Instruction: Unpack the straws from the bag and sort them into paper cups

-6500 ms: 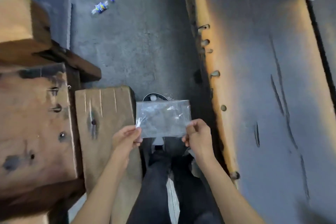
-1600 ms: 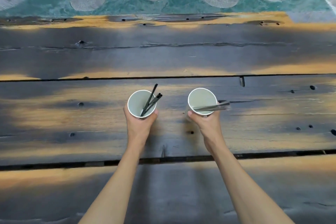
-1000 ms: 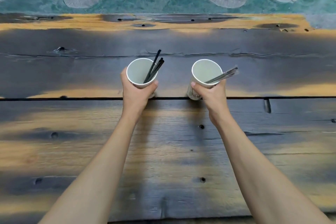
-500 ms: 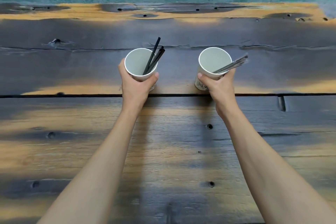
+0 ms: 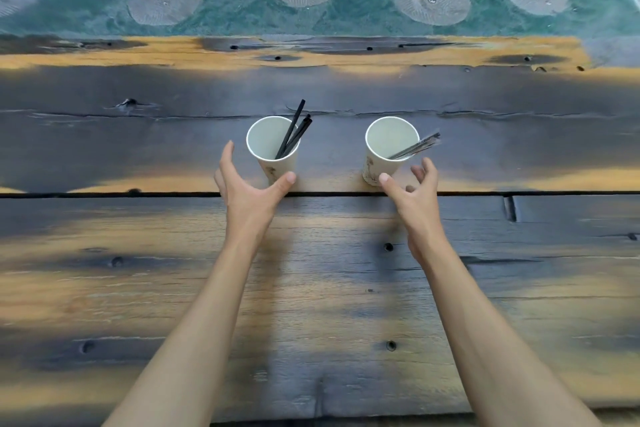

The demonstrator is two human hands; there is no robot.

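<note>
Two white paper cups stand upright on the dark wooden table. The left cup (image 5: 273,146) holds black straws (image 5: 294,130) that lean to the upper right. The right cup (image 5: 389,147) holds wrapped straws (image 5: 415,146) that lean out to the right over its rim. My left hand (image 5: 247,189) is open just in front of the left cup, fingers spread on either side of its base, not gripping it. My right hand (image 5: 415,191) is open just in front of the right cup, with its thumb near the cup's base. No bag is in view.
The table (image 5: 311,288) is made of wide dark planks with yellow patches, nail holes and a gap running left to right under my hands. Beyond its far edge lies a green floor (image 5: 363,0) with round grey discs.
Both hands have let go of the cups and drawn back a little, fingers spread. The cups now stand on the table by themselves.
</note>
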